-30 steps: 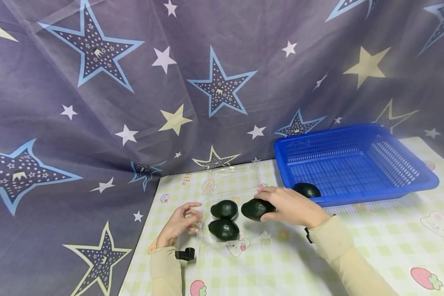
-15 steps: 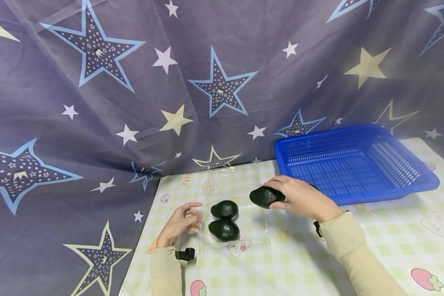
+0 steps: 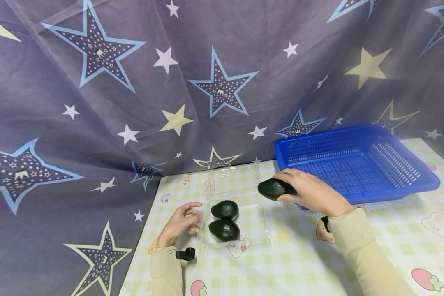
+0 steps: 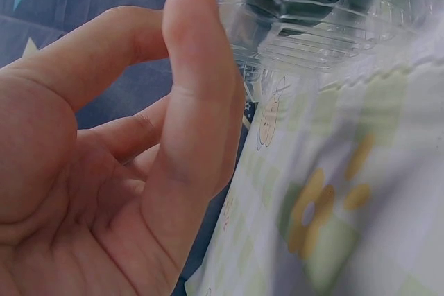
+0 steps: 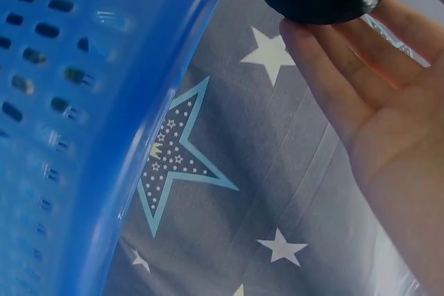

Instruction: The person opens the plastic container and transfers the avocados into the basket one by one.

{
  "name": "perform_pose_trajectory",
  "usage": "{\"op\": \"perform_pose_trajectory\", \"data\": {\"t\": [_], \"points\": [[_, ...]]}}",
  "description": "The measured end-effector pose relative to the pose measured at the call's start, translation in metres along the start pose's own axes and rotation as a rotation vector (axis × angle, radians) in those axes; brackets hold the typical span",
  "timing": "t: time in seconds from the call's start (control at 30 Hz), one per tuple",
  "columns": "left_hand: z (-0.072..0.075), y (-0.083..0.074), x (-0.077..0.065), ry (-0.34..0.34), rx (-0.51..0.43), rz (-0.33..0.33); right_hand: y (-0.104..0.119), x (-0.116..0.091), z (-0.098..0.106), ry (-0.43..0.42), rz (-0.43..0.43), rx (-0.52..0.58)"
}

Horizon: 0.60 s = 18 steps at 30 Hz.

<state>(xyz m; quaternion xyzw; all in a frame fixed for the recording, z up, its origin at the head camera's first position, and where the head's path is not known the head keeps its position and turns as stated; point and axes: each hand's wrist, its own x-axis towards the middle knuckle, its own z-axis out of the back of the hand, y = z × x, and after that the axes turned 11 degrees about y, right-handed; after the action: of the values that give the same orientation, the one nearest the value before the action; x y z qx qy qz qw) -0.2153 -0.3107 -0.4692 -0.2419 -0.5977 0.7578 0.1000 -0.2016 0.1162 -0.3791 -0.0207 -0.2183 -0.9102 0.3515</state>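
Between the clear plastic box (image 3: 254,227) on the left and the blue basket (image 3: 344,168) on the right, your right hand (image 3: 312,192) grips an avocado (image 3: 275,189), thumb on the near side and fingers over the far side of its right end. A second ago you had that avocado lower, at the right end of the box; now it is farther and more to the right, raised above the table (image 3: 251,275) and near the basket's left side. In effect, the right part of the box is bare, and this avocado is out of it but not yet set down. Your hand also covers the basket's near left corner, hiding the avocado that showed there in the earlier view.

Two avocados lie in the box's left half, a far one (image 3: 225,209) and a near one (image 3: 224,230), touching each other; the lid (image 3: 234,181) is laid back on the far side. Your left hand (image 3: 180,224) stays at the box's left edge, its fingers loosely bent around nothing; you may be brushing the plastic, but the blurred close view does not settle it.
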Motion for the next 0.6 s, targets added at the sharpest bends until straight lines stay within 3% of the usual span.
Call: {"op": "perform_pose_trajectory", "data": {"t": [0.6], "points": [[-0.001,-0.001,0.0,-0.008,0.007,-0.003,-0.009,-0.01,0.011,0.005,-0.067,-0.013]]}}
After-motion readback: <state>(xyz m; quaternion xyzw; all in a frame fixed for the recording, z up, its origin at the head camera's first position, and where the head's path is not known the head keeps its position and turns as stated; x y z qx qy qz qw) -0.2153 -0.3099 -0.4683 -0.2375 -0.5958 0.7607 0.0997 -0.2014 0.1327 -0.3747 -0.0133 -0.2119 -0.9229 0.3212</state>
